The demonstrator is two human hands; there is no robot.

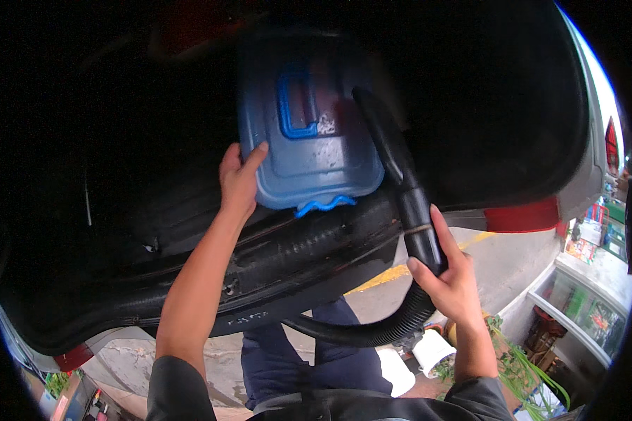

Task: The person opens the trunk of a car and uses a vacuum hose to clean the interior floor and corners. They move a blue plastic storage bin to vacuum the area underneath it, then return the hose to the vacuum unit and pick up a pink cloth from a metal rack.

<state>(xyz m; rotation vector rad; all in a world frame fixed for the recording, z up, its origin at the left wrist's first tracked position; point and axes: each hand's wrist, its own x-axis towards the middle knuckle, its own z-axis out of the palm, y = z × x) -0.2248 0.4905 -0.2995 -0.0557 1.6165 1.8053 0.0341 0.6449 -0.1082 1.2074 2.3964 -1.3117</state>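
Observation:
My left hand grips the left side of a translucent plastic storage box, its thumb on the lid and the other fingers partly hidden. The lid has a blue carrying handle, and a blue wavy latch shows at the near edge. My right hand is closed around the black tube of a vacuum cleaner nozzle. The slanted nozzle tip reaches over the right side of the box. From the tube, a black corrugated hose curves down and left, passing in front of my legs. The box is over the dark car trunk.
The trunk's black sill runs across below the box. A red tail light lies to the right, another at lower left. White containers and green plants stand on the ground at lower right, near a glass-fronted case.

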